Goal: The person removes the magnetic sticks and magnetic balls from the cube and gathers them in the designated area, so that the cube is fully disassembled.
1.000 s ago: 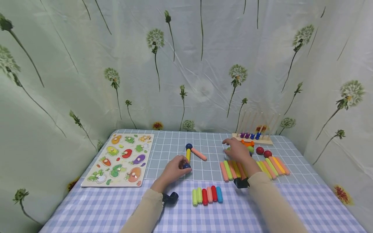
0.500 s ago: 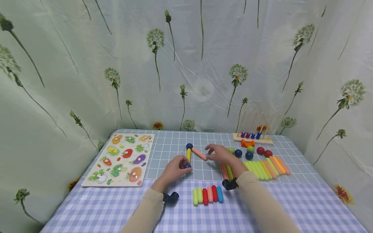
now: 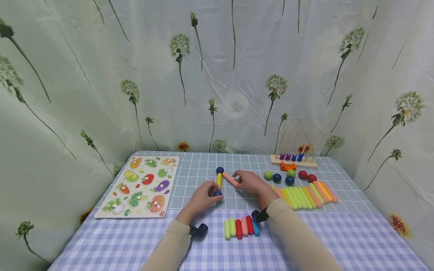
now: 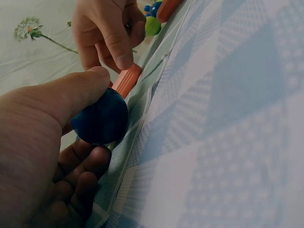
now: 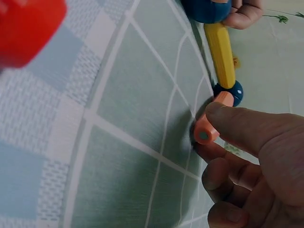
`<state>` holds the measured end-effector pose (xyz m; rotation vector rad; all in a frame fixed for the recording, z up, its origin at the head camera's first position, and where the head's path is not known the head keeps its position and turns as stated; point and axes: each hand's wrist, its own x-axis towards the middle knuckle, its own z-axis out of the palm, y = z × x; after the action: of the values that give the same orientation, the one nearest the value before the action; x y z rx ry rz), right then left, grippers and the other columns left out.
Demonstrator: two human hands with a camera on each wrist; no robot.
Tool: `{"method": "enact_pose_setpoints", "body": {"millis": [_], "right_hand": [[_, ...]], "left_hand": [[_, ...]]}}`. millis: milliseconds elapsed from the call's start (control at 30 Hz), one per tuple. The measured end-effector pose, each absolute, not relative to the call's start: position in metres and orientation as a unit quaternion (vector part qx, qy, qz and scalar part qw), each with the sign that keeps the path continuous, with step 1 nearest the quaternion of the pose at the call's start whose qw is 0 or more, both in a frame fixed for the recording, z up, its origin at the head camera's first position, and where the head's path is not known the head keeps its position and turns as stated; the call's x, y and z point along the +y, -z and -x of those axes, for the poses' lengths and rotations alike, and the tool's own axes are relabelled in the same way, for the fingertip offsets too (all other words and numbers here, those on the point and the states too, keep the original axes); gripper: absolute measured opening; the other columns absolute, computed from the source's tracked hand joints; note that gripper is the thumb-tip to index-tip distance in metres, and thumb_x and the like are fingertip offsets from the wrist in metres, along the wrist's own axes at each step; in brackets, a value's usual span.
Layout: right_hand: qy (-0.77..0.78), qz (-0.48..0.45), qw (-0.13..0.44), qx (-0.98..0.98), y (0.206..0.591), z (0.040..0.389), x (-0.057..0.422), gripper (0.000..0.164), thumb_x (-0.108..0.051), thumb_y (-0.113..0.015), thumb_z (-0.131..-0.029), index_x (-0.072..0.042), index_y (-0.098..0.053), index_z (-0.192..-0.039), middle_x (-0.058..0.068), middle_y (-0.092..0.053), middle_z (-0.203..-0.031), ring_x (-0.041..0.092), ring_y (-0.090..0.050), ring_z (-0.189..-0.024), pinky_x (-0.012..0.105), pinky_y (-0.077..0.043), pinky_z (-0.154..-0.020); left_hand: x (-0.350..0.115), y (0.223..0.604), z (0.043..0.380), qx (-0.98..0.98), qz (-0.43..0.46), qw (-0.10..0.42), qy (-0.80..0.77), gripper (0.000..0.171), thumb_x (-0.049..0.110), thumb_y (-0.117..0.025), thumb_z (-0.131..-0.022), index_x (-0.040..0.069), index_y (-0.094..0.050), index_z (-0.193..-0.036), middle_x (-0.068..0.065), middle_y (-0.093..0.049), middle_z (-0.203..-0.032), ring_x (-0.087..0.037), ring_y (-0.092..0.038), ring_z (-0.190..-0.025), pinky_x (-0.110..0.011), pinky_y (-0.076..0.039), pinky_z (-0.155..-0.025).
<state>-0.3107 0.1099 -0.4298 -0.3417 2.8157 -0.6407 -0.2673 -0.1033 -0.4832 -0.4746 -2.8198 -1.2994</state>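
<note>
My left hand holds a dark blue ball between thumb and fingers, at the near end of a yellow stick. Another dark blue ball sits at the stick's far end. From that far ball a salmon-orange stick slants toward the right. My right hand pinches its near end, thumb on top and a finger beneath. In the right wrist view a small greenish hole shows in the end face of this salmon-orange stick.
Right of the hands lies a row of coloured sticks, with green, blue and red balls behind it. A wooden peg rack and an orange piece stand farther back. Short sticks lie in front; a vegetable puzzle board is at left.
My right hand has moved left from above the balls and stick row to the salmon-orange stick and now pinches its end. The left hand stays on its blue ball.
</note>
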Motion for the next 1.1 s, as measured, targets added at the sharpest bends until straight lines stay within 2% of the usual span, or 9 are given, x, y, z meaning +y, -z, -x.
{"method": "enact_pose_setpoints", "body": {"millis": [133, 400, 500, 633, 767, 900, 1100], "right_hand": [[0.196, 0.117, 0.109, 0.968, 0.4322, 0.3107, 0.1069, 0.042, -0.022, -0.076, -0.089, -0.018, -0.061, -0.128, 0.005, -0.068, -0.105, 0.018, -0.058, -0.084, 0.038, -0.054, -0.083], [0.197, 0.144, 0.079, 0.966, 0.4316, 0.3094, 0.1075, 0.052, -0.02, -0.071, -0.091, -0.031, -0.051, -0.138, 0.003, -0.065, -0.096, 0.019, -0.055, -0.074, 0.032, -0.044, -0.063], [0.189, 0.156, 0.071, 0.967, 0.4302, 0.3087, 0.1071, 0.048, -0.025, -0.067, -0.094, -0.033, -0.053, -0.14, 0.005, -0.064, -0.099, 0.02, -0.054, -0.075, 0.031, -0.042, -0.061], [0.168, 0.157, 0.069, 0.971, 0.4286, 0.3082, 0.1056, 0.047, -0.028, -0.064, -0.096, -0.034, -0.055, -0.141, 0.007, -0.065, -0.112, 0.02, -0.055, -0.082, 0.032, -0.045, -0.065], [0.147, 0.158, 0.064, 0.974, 0.4276, 0.3076, 0.1044, 0.046, -0.027, -0.065, -0.095, -0.033, -0.058, -0.14, 0.008, -0.066, -0.122, 0.021, -0.059, -0.091, 0.039, -0.052, -0.076], [0.125, 0.166, 0.062, 0.976, 0.4273, 0.3071, 0.1043, 0.042, -0.028, -0.064, -0.096, -0.032, -0.06, -0.138, 0.008, -0.066, -0.127, 0.022, -0.06, -0.1, 0.044, -0.054, -0.086], [0.175, 0.152, 0.054, 0.971, 0.4235, 0.3009, 0.1101, 0.036, -0.047, -0.059, -0.098, -0.03, -0.067, -0.129, 0.007, -0.068, -0.125, 0.025, -0.062, -0.11, 0.047, -0.053, -0.093]], "left_hand": [[-0.1036, 0.484, 0.2676, -0.898, 0.151, 0.001, 0.414, 0.029, 0.032, -0.079, -0.085, 0.021, -0.062, -0.106, 0.002, -0.057, -0.094, -0.015, -0.051, -0.082, -0.027, -0.043, -0.07], [-0.1036, 0.4844, 0.2679, -0.898, 0.151, 0.003, 0.413, 0.029, 0.032, -0.079, -0.085, 0.021, -0.062, -0.106, 0.002, -0.057, -0.094, -0.014, -0.052, -0.081, -0.027, -0.044, -0.07], [-0.1038, 0.484, 0.2679, -0.898, 0.153, 0.004, 0.413, 0.029, 0.032, -0.079, -0.085, 0.021, -0.062, -0.106, 0.002, -0.057, -0.094, -0.014, -0.052, -0.081, -0.027, -0.044, -0.07], [-0.1043, 0.4834, 0.2679, -0.898, 0.154, 0.005, 0.412, 0.028, 0.032, -0.079, -0.085, 0.022, -0.062, -0.105, 0.002, -0.057, -0.094, -0.014, -0.052, -0.081, -0.027, -0.044, -0.071], [-0.1047, 0.4835, 0.2686, -0.898, 0.155, 0.005, 0.413, 0.028, 0.032, -0.079, -0.086, 0.022, -0.062, -0.106, 0.002, -0.057, -0.095, -0.013, -0.052, -0.082, -0.027, -0.044, -0.071], [-0.1053, 0.4834, 0.2688, -0.897, 0.154, 0.005, 0.413, 0.028, 0.031, -0.078, -0.086, 0.021, -0.062, -0.106, 0.002, -0.058, -0.095, -0.013, -0.052, -0.082, -0.027, -0.044, -0.071], [-0.1042, 0.4842, 0.2688, -0.897, 0.153, 0.002, 0.415, 0.029, 0.032, -0.079, -0.085, 0.021, -0.062, -0.106, 0.002, -0.058, -0.096, -0.013, -0.052, -0.082, -0.027, -0.044, -0.071]]}}
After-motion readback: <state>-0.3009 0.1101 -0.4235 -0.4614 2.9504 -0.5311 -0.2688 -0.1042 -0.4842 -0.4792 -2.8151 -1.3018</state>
